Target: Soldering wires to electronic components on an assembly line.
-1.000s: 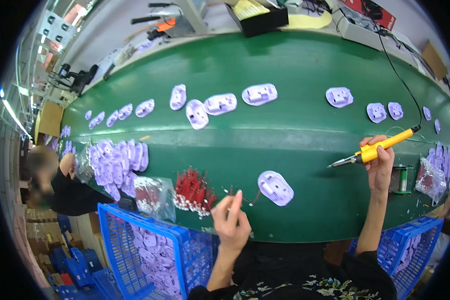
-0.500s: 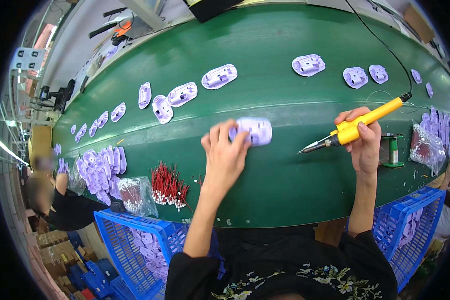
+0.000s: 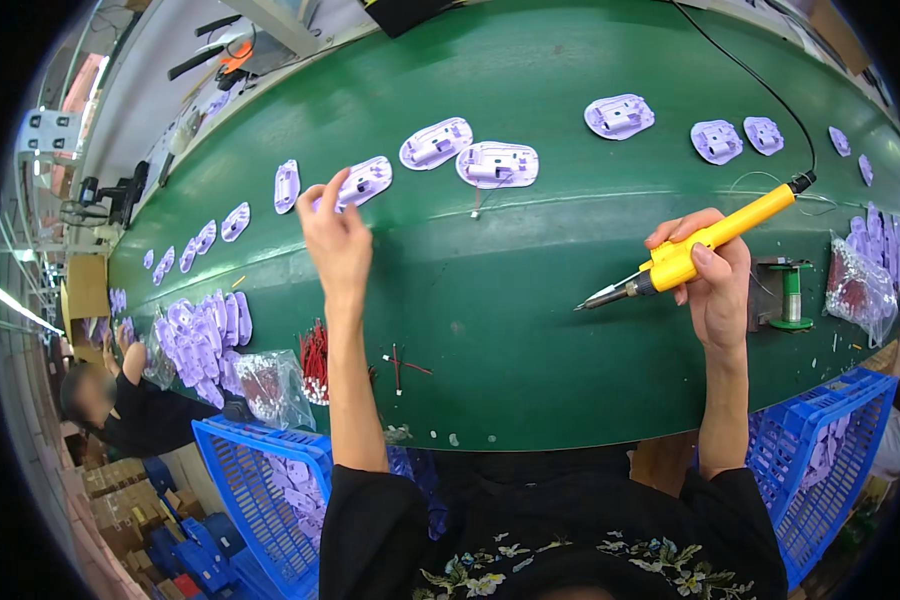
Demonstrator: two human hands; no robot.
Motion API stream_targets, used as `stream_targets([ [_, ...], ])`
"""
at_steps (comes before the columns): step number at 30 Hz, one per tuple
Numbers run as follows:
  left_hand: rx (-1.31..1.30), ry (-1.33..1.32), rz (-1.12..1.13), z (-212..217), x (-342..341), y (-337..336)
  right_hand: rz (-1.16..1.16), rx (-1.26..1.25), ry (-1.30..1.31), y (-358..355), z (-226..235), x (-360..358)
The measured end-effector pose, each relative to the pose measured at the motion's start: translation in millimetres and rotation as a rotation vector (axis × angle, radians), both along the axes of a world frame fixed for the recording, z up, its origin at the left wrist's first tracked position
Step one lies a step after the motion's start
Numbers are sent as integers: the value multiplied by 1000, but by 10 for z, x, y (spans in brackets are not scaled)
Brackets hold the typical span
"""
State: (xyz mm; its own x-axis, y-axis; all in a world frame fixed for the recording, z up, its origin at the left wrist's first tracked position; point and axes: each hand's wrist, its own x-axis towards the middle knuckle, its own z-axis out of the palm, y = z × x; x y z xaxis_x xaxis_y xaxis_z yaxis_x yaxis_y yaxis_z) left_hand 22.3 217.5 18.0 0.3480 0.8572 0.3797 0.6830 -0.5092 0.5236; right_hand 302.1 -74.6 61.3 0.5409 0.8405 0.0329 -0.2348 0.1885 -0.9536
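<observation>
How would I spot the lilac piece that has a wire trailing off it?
Start at the green work surface and find its far row of lilac ovals. Right of the left hand, the lilac piece sits just lower right of another oval. Unlike that neighbour, it trails a wire with a white tip.

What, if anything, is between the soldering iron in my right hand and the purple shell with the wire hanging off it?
Nothing visible: only green worktop, crossed by a pale line, lies between the soldering iron in your right hand and that purple shell.
</observation>
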Motion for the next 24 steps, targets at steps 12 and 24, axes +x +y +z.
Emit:
stream_targets([
  [12, -113, 75, -147, 130, 492, -765, 18, -29, -19, -29, -44, -27],
  [24, -40, 11, 60, 981, -629, -1226, 49, -30, 27, 83, -41, -159],
])
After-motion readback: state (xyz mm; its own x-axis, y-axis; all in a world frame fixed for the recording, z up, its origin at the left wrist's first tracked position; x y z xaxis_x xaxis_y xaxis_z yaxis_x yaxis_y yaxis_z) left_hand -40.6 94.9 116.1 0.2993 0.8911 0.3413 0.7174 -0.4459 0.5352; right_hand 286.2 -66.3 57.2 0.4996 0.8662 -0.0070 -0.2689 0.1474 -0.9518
